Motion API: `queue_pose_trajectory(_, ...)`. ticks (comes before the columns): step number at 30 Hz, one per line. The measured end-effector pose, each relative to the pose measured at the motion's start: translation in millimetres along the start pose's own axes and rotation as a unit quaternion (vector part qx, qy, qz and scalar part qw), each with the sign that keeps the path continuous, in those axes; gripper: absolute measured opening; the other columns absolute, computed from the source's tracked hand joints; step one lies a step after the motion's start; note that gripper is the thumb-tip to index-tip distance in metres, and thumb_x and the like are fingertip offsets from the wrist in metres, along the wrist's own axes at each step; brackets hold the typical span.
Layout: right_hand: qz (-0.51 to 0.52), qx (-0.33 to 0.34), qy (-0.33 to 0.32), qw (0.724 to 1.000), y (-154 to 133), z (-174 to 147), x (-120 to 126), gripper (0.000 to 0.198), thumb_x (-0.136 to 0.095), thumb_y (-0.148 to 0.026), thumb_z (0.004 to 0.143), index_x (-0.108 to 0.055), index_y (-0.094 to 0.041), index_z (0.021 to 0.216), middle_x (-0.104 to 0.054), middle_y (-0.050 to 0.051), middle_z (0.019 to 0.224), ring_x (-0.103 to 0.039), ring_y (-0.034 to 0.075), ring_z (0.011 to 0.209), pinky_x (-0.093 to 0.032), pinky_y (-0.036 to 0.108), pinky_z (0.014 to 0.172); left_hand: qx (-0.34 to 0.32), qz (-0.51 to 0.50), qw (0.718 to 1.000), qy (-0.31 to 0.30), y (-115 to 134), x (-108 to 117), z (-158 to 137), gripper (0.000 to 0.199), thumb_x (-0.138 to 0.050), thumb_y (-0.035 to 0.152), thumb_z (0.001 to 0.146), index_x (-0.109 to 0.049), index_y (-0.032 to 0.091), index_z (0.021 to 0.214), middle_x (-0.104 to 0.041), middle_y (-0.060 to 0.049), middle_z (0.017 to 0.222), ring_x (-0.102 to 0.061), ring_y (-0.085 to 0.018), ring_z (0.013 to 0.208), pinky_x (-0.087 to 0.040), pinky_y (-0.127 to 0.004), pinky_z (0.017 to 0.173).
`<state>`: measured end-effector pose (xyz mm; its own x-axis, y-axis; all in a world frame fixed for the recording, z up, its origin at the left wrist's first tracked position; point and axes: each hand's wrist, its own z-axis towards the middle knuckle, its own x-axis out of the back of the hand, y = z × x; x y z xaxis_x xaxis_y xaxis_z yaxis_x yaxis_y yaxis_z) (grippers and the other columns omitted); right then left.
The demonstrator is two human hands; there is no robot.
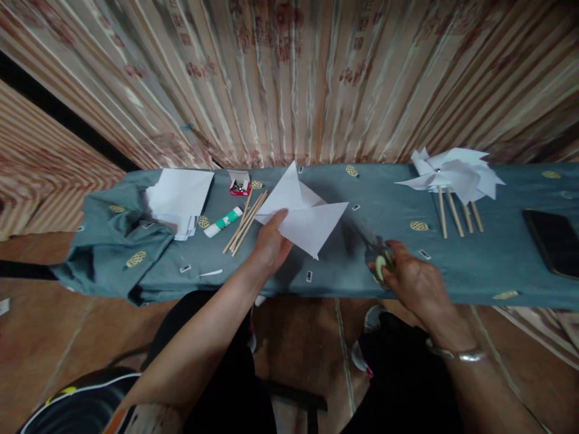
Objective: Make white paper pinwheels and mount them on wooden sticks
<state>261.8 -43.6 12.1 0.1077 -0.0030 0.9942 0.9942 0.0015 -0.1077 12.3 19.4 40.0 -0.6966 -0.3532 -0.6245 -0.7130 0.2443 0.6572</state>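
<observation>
Left hand: from my end, the left hand (272, 244) pinches the cut white paper (316, 226) at the centre of the frame, thumb on top; too hard a squeeze could crease it.
Paper points: pointed flaps jut out toward the top, right and bottom, unsupported; I'd expect one to bend or tear if it snagged.
Right hand: right of centre, well apart from the other, the right hand (416, 283) is closed around the handles of the scissors (381, 265).
Blades: motion blur hides them (I can't tell whether they are parted); they aim up and left, so a careless swing might nick a flap.
Front edge: the scissors are near it, so a slack grip could drop them off the surface (497, 265).
Sticks: the loose wooden sticks (246, 223), left of centre beside the glue stick (223, 221), could roll if the left arm brushed them.
Pin box: the small red box (239, 184) has its lid up; a knock could scatter the metal pieces.
Pinwheels: at upper right, the paper pinwheels (456, 172) overlap, so pulling one could catch another's vanes.
</observation>
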Motion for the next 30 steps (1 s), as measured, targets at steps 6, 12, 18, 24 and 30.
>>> queue_pose_trajectory(6, -0.089, -0.045, 0.03, 0.995, 25, 18, 8, 0.044, -0.055, -0.029, 0.089, -0.058, -0.003, 0.124, -0.073, 0.022, 0.076, -0.073, 0.038, 0.074, -0.051, 0.04, 0.064, 0.048, 0.073, 0.996, -0.035, -35, 12, 0, 0.003, -0.066, 0.013, 0.077, -0.066, 0.015, 0.08, -0.07, -0.001, 0.076, -0.066, -0.014, 0.073, -0.048, -0.024, 0.073)
queue_pose_trajectory(12, -0.121, -0.051, 0.003, 0.991, 24, 28, 11, 0.038, -0.056, -0.03, 0.089, -0.062, -0.008, 0.119, -0.073, 0.02, 0.078, -0.072, 0.034, 0.072, -0.048, 0.036, 0.062, 0.1, 0.096, 0.988, -0.064, -49, 16, -6, 0.025, -0.074, 0.01, 0.068, -0.068, 0.012, 0.092, -0.074, -0.005, 0.089, -0.069, -0.017, 0.083, -0.052, -0.03, 0.08)
queue_pose_trajectory(18, -0.151, -0.016, -0.017, 0.988, 24, 28, 12, 0.035, -0.057, -0.031, 0.089, -0.062, -0.009, 0.115, -0.073, 0.018, 0.076, -0.071, 0.034, 0.072, -0.044, 0.034, 0.06, 0.089, 0.162, 0.978, -0.094, -40, 31, -9, 0.028, -0.079, 0.011, 0.064, -0.069, 0.013, 0.091, -0.074, -0.007, 0.09, -0.069, -0.018, 0.084, -0.054, -0.031, 0.082)
queue_pose_trajectory(24, -0.17, -0.037, 0.002, 0.985, 22, 25, 8, 0.037, -0.058, -0.037, 0.088, -0.063, -0.01, 0.112, -0.071, 0.018, 0.075, -0.07, 0.034, 0.071, -0.043, 0.034, 0.059, -0.122, 0.343, 0.93, -0.06, -18, 61, -1, 0.054, -0.077, 0.021, 0.068, -0.063, 0.021, 0.12, -0.063, -0.01, 0.127, -0.06, -0.026, 0.117, -0.049, -0.041, 0.097)
queue_pose_trajectory(30, -0.155, -0.063, 0.002, 0.986, 16, 28, 10, 0.036, -0.057, -0.039, 0.089, -0.066, -0.011, 0.11, -0.072, 0.019, 0.075, -0.07, 0.034, 0.072, -0.044, 0.035, 0.06, -0.351, 0.649, 0.644, -0.202, -9, 74, 8, 0.034, -0.058, 0.023, 0.088, -0.067, 0.022, 0.12, -0.062, -0.011, 0.127, -0.054, -0.028, 0.122, -0.038, -0.048, 0.108)
